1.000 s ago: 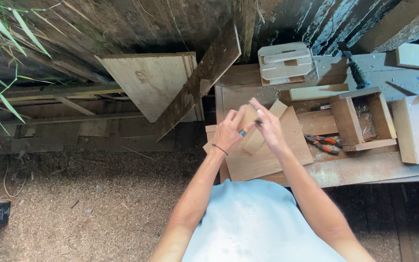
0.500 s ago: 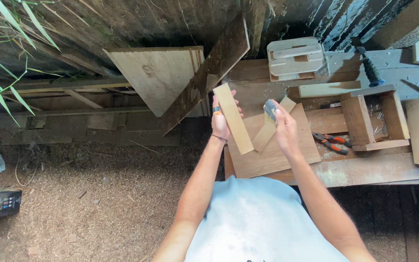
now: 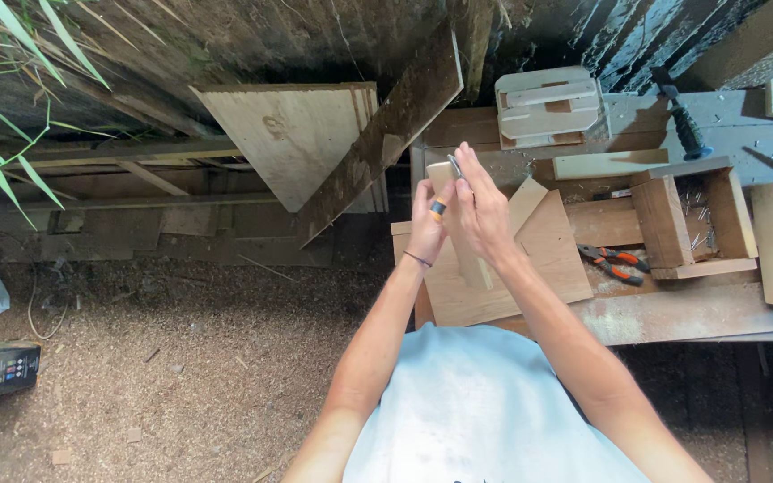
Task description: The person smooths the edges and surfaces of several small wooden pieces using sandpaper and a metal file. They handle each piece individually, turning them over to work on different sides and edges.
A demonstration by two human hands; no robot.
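Observation:
My left hand (image 3: 424,231) and my right hand (image 3: 485,215) are pressed close together above the workbench. Between them stands a narrow pale wooden strip (image 3: 474,268), its top end reaching past my fingertips. My left hand closes on the strip's left edge. A small tool (image 3: 440,208) with an orange and black handle and a thin metal tip lies against the strip under my right hand's fingers. Beneath both hands a flat plywood piece (image 3: 552,259) rests on the bench.
Orange-handled pliers (image 3: 615,264) lie right of the plywood, beside an open wooden box (image 3: 664,224) holding nails. A pale wooden assembly (image 3: 547,107) and a dark-handled tool (image 3: 683,125) sit at the back. A plank (image 3: 386,134) and board (image 3: 297,143) lean left. Sawdust covers the ground.
Both hands have come together and moved up the bench. The strip, held apart in my left hand half a second ago, now sits between both hands with the tool against it.

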